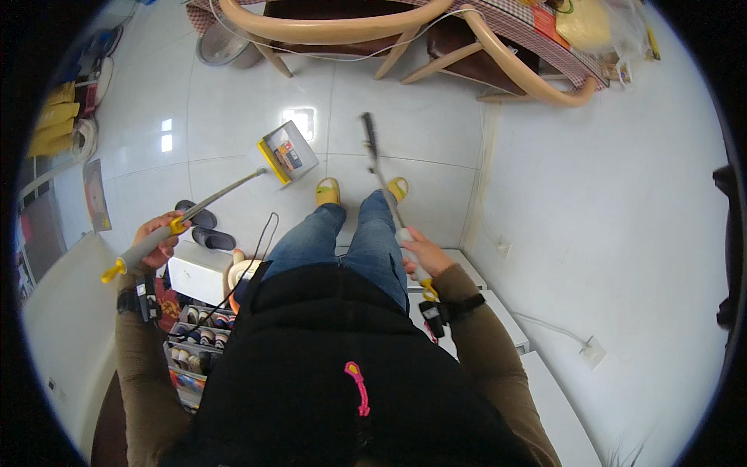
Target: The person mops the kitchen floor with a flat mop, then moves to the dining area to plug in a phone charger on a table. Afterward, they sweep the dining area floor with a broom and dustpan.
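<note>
My left hand (156,236) is closed around the grey and yellow grip of a long-handled dustpan (300,146). The pan lies on the tiled floor ahead of my feet, its yellow edge towards the left, with a small dark and orange item in it. In my right hand (426,255) is the pale grip of a broom (369,131). Its dark head, somewhat blurred, points away from me and is to the right of the pan, apart from it. Whether the bristles touch the floor I cannot tell.
Wooden chairs (338,29) stand along a table with a checked cloth, beside a grey bucket (224,46). A white wall (583,204) bounds the right. Dark slippers (213,239), a white box (199,273) and a shoe rack (195,338) are at the left; white cabinets (496,318) stand at the right.
</note>
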Tool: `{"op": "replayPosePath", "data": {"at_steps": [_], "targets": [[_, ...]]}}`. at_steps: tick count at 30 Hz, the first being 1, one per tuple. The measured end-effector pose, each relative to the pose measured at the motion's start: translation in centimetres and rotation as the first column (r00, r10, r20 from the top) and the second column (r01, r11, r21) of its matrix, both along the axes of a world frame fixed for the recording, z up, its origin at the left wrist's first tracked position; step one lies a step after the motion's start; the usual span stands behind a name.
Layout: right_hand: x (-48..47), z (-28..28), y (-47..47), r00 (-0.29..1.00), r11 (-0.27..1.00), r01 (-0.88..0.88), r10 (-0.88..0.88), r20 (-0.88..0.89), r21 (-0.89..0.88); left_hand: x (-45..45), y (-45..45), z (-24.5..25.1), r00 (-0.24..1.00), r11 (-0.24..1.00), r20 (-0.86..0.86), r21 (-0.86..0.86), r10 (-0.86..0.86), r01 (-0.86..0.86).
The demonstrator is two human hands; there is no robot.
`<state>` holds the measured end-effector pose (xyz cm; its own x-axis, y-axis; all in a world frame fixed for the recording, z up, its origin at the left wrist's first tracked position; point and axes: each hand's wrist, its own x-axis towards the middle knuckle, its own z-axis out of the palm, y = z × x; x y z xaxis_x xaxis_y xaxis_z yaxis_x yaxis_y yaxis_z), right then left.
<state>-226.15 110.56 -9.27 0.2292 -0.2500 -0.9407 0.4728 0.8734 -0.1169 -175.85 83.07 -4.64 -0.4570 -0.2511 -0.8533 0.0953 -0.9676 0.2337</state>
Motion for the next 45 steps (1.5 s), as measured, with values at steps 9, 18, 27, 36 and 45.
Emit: {"op": "replayPosePath", "data": {"at_steps": [9,18,27,36,45], "targets": [[0.4,3.4,-5.4,0.985,0.984,-0.140,0.150,0.089,-0.110,0.4,-0.2,-0.2,0.994,0.992,0.041,-0.078,-0.097,0.100],[-3.8,7.1,-6.8,0.977,0.990,-0.141,0.138,-0.161,-0.002,6.1,3.5,2.6,0.997,0.996,0.049,-0.074,0.053,-0.049],[4.9,-1.0,-7.6,0.969,0.970,-0.243,0.242,-0.049,-0.017,11.2,5.8,1.4,0.980,0.988,0.129,-0.041,0.150,-0.146],[11.0,-0.1,-12.3,0.889,0.940,-0.327,0.341,0.306,-0.098,11.1,6.7,0.0,0.972,0.989,0.180,-0.047,0.149,-0.143],[4.4,9.1,-10.2,0.839,0.829,-0.508,0.538,0.086,-0.233,7.9,13.7,1.8,0.987,0.957,0.132,0.265,0.088,-0.121]]}}
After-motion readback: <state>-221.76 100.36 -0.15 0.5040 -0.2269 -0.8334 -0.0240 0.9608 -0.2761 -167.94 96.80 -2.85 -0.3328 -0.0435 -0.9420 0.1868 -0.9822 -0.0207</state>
